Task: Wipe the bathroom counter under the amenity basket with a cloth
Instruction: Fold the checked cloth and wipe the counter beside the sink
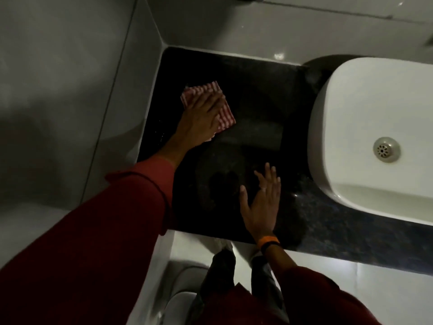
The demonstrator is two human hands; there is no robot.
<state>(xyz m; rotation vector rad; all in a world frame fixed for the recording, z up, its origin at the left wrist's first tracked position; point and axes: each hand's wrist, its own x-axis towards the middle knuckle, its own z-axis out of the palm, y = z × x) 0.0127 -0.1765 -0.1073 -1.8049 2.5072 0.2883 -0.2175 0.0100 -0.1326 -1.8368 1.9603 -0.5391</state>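
A red-and-white checked cloth (212, 103) lies flat on the dark stone counter (248, 90), near its left side by the wall. My left hand (199, 118) presses down on the cloth with the palm and fingers spread over it. My right hand (261, 202) rests flat on the counter near the front edge, fingers apart, holding nothing; an orange band is on its wrist. No amenity basket is in view.
A white basin (365, 118) with a metal drain (386, 149) sits on the counter's right side. Grey tiled walls close the counter at the left and back. A white toilet (180, 299) stands below the counter's front edge, next to my legs.
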